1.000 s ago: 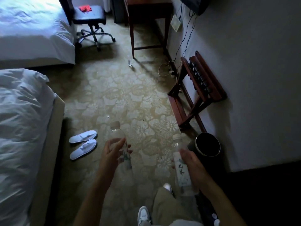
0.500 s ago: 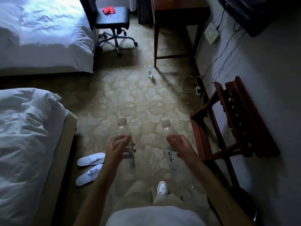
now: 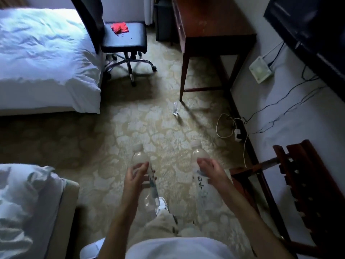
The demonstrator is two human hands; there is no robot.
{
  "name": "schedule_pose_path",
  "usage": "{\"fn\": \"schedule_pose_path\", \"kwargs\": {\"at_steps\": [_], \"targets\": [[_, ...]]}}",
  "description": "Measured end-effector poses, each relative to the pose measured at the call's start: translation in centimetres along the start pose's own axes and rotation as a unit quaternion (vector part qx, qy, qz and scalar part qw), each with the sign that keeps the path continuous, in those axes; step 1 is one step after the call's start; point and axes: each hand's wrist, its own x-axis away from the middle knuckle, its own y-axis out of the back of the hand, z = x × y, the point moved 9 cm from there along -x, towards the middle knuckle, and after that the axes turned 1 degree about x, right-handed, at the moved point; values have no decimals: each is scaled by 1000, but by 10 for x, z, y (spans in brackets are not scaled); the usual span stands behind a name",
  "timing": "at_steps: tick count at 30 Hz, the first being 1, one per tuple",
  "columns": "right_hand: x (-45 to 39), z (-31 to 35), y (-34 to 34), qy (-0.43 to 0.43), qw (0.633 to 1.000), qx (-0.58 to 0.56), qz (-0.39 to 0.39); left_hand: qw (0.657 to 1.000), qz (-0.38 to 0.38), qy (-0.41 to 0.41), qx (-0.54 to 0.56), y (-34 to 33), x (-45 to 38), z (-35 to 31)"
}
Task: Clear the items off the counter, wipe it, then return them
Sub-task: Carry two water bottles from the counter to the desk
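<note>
I carry two clear plastic water bottles over the patterned carpet. My left hand [image 3: 135, 179] grips the left bottle [image 3: 140, 157] around its middle, cap pointing away from me. My right hand [image 3: 211, 171] grips the right bottle [image 3: 199, 184], which has a white label with dark lettering. The brown wooden desk [image 3: 211, 25] stands ahead at the far right, its top bare in the part I see. A red cloth [image 3: 119, 27] lies on the seat of the black office chair [image 3: 124, 39]. A small clear glass [image 3: 175, 108] stands on the floor by the desk's front leg.
Two white beds flank the left side, one far [image 3: 43, 58], one near [image 3: 22, 208]. A folding wooden luggage rack [image 3: 306, 186] leans on the right wall. Cables and a charger [image 3: 237, 132] lie on the floor along that wall. A dark TV [image 3: 308, 28] hangs upper right.
I have walked forward toward the desk with both bottles. The slippers and the dark bin have dropped out of view, and the desk and chair are closer.
</note>
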Motion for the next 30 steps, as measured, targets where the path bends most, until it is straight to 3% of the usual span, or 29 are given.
{"fn": "schedule_pose_path", "kwargs": {"at_steps": [5,16,23,30], "targets": [[-103,105,-10,46,998,27,-18,998,28,-37,-36,0,-114,-101],[-377,188,-53,-14,998,-54,-32,999,-4,1,-47,0,-397,-183],[-532,340,-56,41,996,-74,-26,995,53,-65,-58,-33,-563,-331],[-676,373,-47,-3,970,-208,-125,983,152,-39,-100,-91,-749,-381]]}}
